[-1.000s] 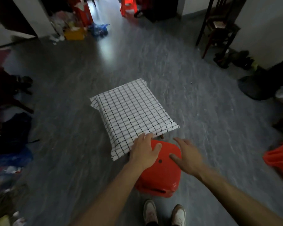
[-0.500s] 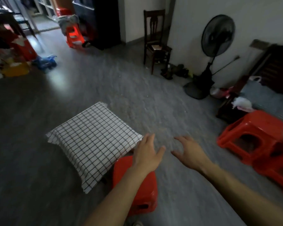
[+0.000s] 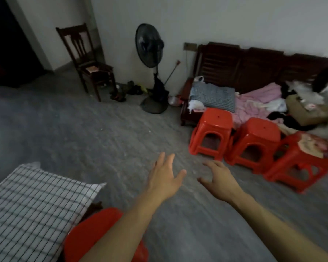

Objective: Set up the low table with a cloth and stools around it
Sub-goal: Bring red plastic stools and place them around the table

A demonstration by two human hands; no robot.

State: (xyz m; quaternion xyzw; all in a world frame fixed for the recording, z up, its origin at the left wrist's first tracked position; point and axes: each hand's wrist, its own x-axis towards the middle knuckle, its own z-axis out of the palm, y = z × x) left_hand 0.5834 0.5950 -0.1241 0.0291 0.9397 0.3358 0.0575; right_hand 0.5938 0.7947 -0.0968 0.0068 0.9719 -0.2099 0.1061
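A white cloth with a black grid (image 3: 32, 207) covers the low table at the lower left; only a dark bit of the table shows under its corner. One red plastic stool (image 3: 87, 241) stands against that table's near side, partly hidden by my left forearm. Three more red stools stand in a row at the right: the first red stool (image 3: 212, 133), the second red stool (image 3: 254, 140) and the third red stool (image 3: 299, 159), which has something pale lying on its seat. My left hand (image 3: 165, 176) and my right hand (image 3: 220, 178) hover over bare floor, fingers spread, holding nothing.
A dark wooden sofa (image 3: 254, 72) piled with clothes and bags stands behind the three stools. A black standing fan (image 3: 150, 48) and a wooden chair (image 3: 85, 61) line the far wall, with shoes (image 3: 125, 91) between them. Grey floor (image 3: 83, 133) lies between the table and the stools.
Both hands have lifted off the red stool beside the table. My view has swung right, from the cloth-covered table toward the three stools by the sofa.
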